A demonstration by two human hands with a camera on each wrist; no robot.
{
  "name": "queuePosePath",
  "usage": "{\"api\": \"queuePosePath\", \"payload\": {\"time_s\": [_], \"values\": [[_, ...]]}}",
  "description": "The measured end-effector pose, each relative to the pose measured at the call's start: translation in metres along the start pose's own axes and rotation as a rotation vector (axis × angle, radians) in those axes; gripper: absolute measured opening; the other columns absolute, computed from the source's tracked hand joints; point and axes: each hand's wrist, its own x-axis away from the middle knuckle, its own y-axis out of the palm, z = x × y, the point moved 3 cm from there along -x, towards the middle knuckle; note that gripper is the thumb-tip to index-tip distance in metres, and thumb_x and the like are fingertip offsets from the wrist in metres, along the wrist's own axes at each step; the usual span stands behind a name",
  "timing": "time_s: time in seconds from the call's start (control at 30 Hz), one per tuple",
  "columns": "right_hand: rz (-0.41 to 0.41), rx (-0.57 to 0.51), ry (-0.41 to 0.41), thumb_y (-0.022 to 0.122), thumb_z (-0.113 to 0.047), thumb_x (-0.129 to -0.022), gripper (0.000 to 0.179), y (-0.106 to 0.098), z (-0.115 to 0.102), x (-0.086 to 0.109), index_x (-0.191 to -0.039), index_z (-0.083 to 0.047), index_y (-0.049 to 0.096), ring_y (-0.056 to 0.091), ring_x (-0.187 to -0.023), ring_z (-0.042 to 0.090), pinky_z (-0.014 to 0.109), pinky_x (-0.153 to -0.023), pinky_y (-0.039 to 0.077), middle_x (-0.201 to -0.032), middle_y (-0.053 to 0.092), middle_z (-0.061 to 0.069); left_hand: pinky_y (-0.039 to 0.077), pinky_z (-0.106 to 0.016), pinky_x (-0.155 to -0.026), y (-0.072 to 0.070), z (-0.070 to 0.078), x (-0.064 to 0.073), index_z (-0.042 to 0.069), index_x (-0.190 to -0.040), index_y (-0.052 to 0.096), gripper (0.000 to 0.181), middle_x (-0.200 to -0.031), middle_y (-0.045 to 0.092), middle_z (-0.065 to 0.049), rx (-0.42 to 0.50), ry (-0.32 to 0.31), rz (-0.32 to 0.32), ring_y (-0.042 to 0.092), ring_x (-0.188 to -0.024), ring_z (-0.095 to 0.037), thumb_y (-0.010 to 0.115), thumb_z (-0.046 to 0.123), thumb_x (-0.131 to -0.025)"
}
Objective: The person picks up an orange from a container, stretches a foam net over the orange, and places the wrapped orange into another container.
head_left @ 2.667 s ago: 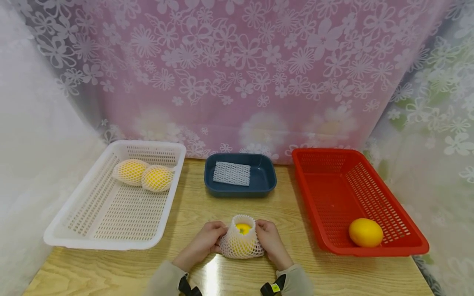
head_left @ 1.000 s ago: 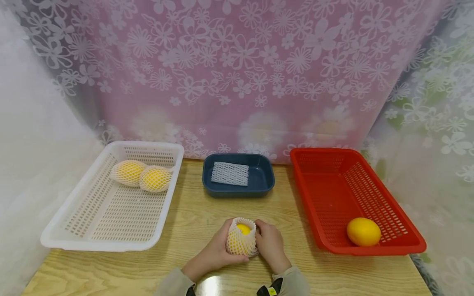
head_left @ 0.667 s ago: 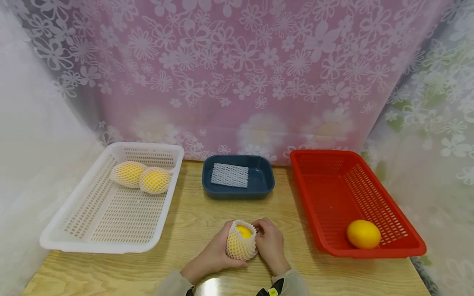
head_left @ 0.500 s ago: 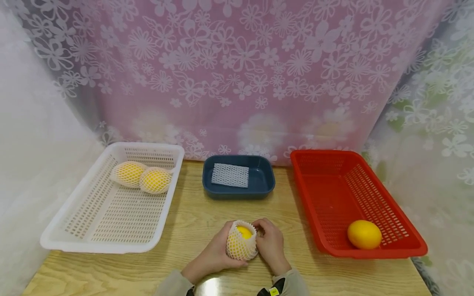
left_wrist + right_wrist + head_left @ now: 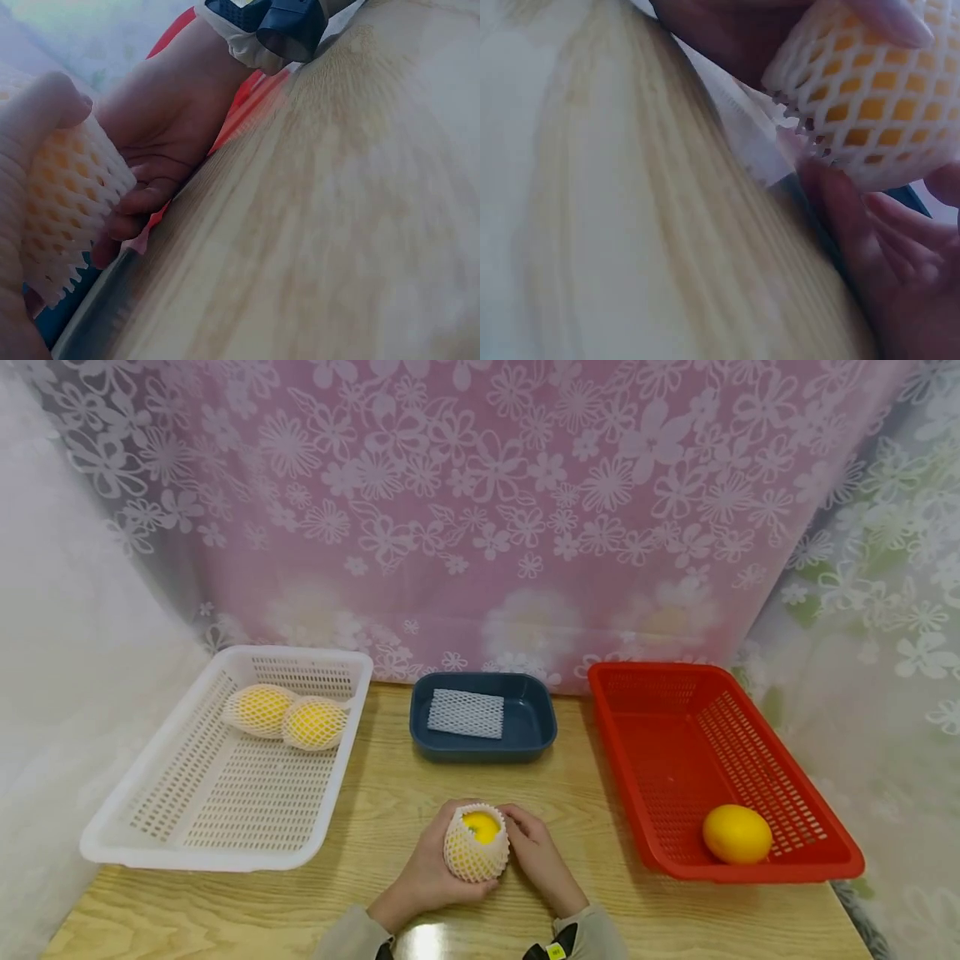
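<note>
Behind everything, a pink floral curtain (image 5: 487,510); below, the wooden worktop (image 5: 390,785). Standing on it, a red basket (image 5: 663,752) to the right, a white basket (image 5: 255,810) to the left, and between them, farther back, a dark blue tray (image 5: 528,718). Nearest the camera, the left hand (image 5: 433,870) wrapped round the work, thumb low in front; opposite, the right hand (image 5: 542,860), fingers close against the side, though cannot tell whether pinching or merely touching. Between the two, a yellow fruit (image 5: 483,828) inside a white foam net (image 5: 474,863), top showing bare. In the white basket, two netted fruits (image 5: 315,724), touching; in the red, one bare fruit (image 5: 737,833) near the front wall; in the tray, one flat net (image 5: 467,714) toward the left. Smallest, the open rim (image 5: 480,807) round the bare top. To seat the cover well, probably best to keep the fruit steady with the left, ease the foam evenly with the right, avoid poking fingertips through the thin strands, and leave the opening round and centred.
</note>
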Motion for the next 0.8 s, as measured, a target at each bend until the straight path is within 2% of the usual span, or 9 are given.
{"api": "queuePosePath", "payload": {"time_s": [0.13, 0.23, 0.33, 0.53, 0.7, 0.8], "values": [[-0.146, -0.255, 0.149, 0.045, -0.038, -0.106, 0.051, 0.0055, -0.0016, 0.0026, -0.134, 0.003, 0.054, 0.058, -0.110, 0.013, 0.027, -0.090, 0.050, -0.124, 0.061, 0.009, 0.045, -0.033, -0.100, -0.0016, 0.0025, 0.0008, 0.016, -0.143, 0.036, 0.099, -0.135, 0.050, -0.005, 0.017, 0.003, 0.021, 0.056, -0.116, -0.022, 0.094, 0.013, -0.063], [-0.196, -0.466, 0.233, 0.048, -0.038, -0.105, 0.055, 0.0080, 0.0002, 0.0046, -0.140, 0.004, 0.048, 0.060, -0.109, 0.014, 0.030, -0.087, 0.053, -0.125, 0.060, 0.006, 0.044, -0.032, -0.100, -0.0023, 0.0017, 0.0022, 0.015, -0.144, 0.031, 0.102, -0.136, 0.047, -0.006, 0.061, -0.032, 0.022, 0.054, -0.117, -0.023, 0.094, 0.014, -0.064], [-0.204, -0.587, 0.255, 0.049, -0.035, -0.105, 0.050, 0.0080, 0.0023, 0.0056, -0.139, 0.001, 0.048, 0.061, -0.111, 0.014, 0.032, -0.090, 0.053, -0.124, 0.061, 0.003, 0.043, -0.032, -0.100, -0.0020, 0.0009, 0.0019, 0.016, -0.143, 0.031, 0.099, -0.136, 0.047, -0.007, 0.110, -0.057, 0.016, 0.054, -0.116, -0.024, 0.093, 0.015, -0.066], [-0.191, -0.640, 0.219, 0.045, -0.028, -0.107, 0.037, 0.0068, 0.0042, 0.0053, -0.135, -0.005, 0.050, 0.061, -0.111, 0.014, 0.033, -0.090, 0.052, -0.123, 0.061, 0.001, 0.045, -0.032, -0.098, 0.0000, 0.0001, -0.0003, 0.019, -0.143, 0.031, 0.095, -0.137, 0.048, -0.007, 0.176, -0.093, -0.019, 0.054, -0.115, -0.023, 0.091, 0.011, -0.069], [-0.178, -0.634, 0.207, 0.044, -0.024, -0.108, 0.041, 0.0058, 0.0046, 0.0056, -0.139, 0.002, 0.044, 0.062, -0.108, 0.014, 0.031, -0.088, 0.053, -0.121, 0.062, 0.002, 0.044, -0.031, -0.100, 0.0016, -0.0011, -0.0007, 0.017, -0.144, 0.028, 0.095, -0.139, 0.046, -0.008, 0.213, -0.129, -0.048, 0.053, -0.118, -0.024, 0.089, 0.009, -0.072], [-0.171, -0.638, 0.200, 0.044, -0.024, -0.108, 0.043, 0.0048, 0.0043, 0.0055, -0.140, 0.004, 0.042, 0.062, -0.109, 0.013, 0.030, -0.089, 0.053, -0.121, 0.061, 0.002, 0.043, -0.031, -0.101, 0.0030, -0.0029, -0.0007, 0.019, -0.146, 0.026, 0.096, -0.142, 0.043, -0.007, 0.225, -0.167, -0.071, 0.051, -0.121, -0.025, 0.088, 0.009, -0.074]]}}
